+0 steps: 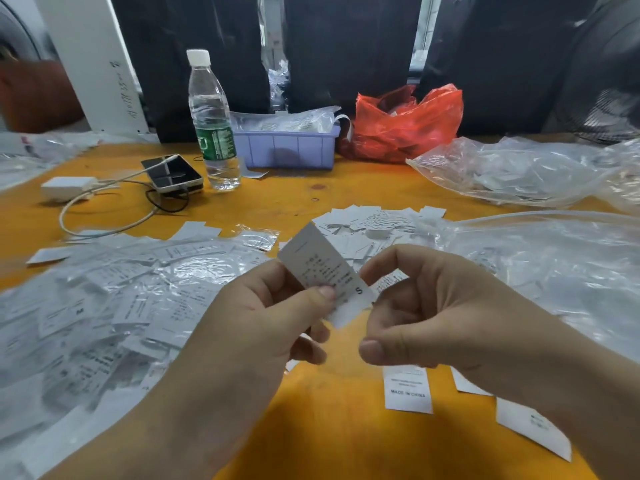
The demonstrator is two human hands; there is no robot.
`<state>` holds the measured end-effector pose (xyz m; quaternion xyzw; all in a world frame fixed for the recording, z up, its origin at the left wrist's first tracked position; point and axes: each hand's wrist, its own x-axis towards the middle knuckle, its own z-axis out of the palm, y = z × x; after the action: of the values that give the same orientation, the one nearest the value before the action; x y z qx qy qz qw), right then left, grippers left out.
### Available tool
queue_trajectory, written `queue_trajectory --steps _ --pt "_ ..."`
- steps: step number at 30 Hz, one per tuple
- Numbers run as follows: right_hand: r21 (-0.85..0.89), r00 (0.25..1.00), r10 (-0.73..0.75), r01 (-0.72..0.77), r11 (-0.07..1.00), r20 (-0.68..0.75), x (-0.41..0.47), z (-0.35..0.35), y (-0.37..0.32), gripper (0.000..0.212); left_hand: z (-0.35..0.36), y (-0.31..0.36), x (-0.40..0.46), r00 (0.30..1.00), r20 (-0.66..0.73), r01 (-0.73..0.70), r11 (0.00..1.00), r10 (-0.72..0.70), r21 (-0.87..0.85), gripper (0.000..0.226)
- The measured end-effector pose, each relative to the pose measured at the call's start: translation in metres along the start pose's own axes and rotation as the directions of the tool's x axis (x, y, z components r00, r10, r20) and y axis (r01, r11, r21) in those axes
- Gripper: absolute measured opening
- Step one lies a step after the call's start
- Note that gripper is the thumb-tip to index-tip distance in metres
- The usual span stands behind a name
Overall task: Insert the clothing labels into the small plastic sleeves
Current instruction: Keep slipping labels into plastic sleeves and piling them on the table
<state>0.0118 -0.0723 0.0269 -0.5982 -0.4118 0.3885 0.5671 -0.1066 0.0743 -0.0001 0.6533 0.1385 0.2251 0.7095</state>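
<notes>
White label (320, 268) pinched by left hand (263, 327) thumb; right hand (426, 306) fingers curled, touching label's edge.

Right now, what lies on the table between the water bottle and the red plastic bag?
In the head view, a lilac plastic tray holding clear packets stands between the water bottle and the red plastic bag, on the orange table.

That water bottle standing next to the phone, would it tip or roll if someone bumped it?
The water bottle probably tips fairly easily: it stands tall and narrow on the orange table. It looks mostly full, so it is likely heavy for its size and may resist a light nudge. Its round body would likely roll once down, perhaps toward the phone beside it.
</notes>
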Motion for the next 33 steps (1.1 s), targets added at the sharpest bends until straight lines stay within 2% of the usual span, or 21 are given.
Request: queue_trajectory --steps 3,7,9,13,21,24,29,33 --pt "-0.043 0.998 0.051 -0.05 0.998 0.025 0.002 0.002 0.004 0.051 0.002 0.004 -0.004 0.999 0.017 -0.041 0.998 0.04 0.058 0.02" --pt "-0.12 0.995 0.09 -0.085 0.989 0.035 0.004 0.005 0.009 0.055 0.005 0.007 -0.013 0.978 0.065 -0.209 0.906 0.199 0.368 0.021" --pt "-0.121 0.995 0.093 -0.088 0.989 0.038 0.005 0.007 0.012 0.056 0.009 0.008 -0.016 0.969 0.088 -0.246 0.864 0.231 0.439 0.022" --pt "-0.089 0.998 0.06 -0.06 0.994 -0.005 0.006 0.006 0.015 0.035 0.008 0.003 -0.014 0.967 0.111 -0.253 0.819 0.229 0.515 0.018" --pt "-0.091 0.981 0.0 -0.018 0.996 -0.196 0.008 0.003 0.015 0.024 0.005 0.001 -0.004 0.99 0.062 -0.14 0.929 0.126 0.343 0.021" --pt "-0.029 0.987 -0.003 -0.002 1.0 -0.162 0.007 0.002 0.011 0.019 0.003 -0.002 -0.003 0.988 0.057 -0.157 0.939 0.146 0.307 0.025" --pt "0.004 0.996 0.066 -0.065 0.998 -0.054 0.006 0.003 0.007 0.018 0.0 0.001 -0.002 0.982 -0.048 -0.168 0.958 0.183 0.231 0.025" --pt "0.033 0.996 0.044 -0.042 0.999 -0.074 0.007 0.003 0.009 0.015 0.001 0.001 -0.001 0.981 -0.049 -0.174 0.968 0.186 0.178 0.027"
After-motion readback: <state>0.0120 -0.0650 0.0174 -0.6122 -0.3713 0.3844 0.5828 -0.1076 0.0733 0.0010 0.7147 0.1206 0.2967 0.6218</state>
